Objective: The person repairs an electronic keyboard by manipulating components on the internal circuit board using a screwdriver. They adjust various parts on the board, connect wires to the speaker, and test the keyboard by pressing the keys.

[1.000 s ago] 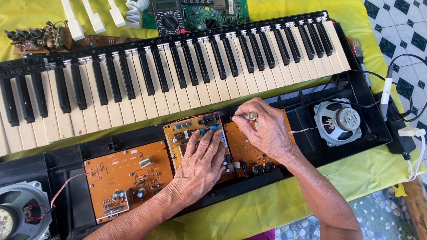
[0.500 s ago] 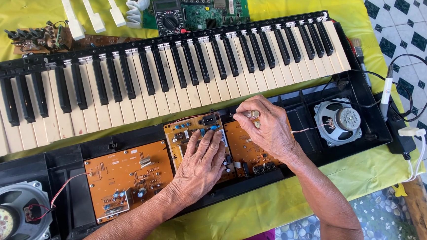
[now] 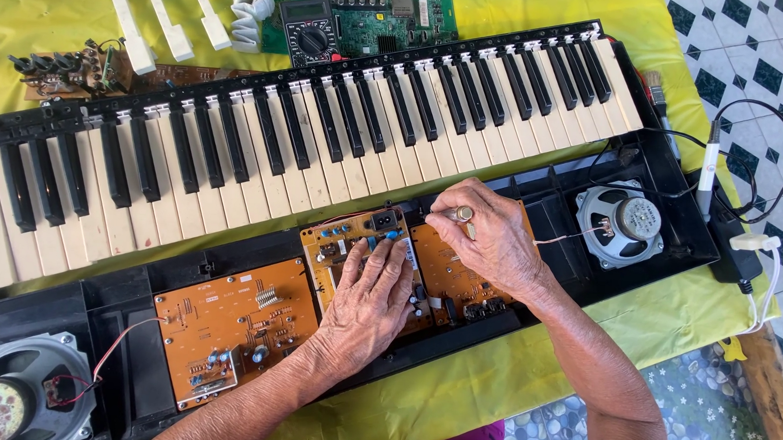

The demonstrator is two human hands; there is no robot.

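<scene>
Circuit board [image 3: 367, 250], orange, sits in the opened black keyboard case [image 3: 681, 224], just below the row of keys [image 3: 324, 143]. Head view: left hand [image 3: 368, 305] lies flat on this board, fingers spread and pressing it down, gripping nothing. Right hand [image 3: 490, 240] is closed around a slim metal-tipped tool [image 3: 455, 215], tip at the board's upper right edge. A second orange board [image 3: 235, 328] lies to the left, untouched. Speakers [image 3: 622, 225] sit at both ends of the case, wires attached. Multimeter [image 3: 311, 29], green board [image 3: 391, 12] and loose white keys [image 3: 164, 11] rest on the yellow cloth [image 3: 508, 381]. Judging by this, the case is open and the boards exposed; reassembly remains.
</scene>
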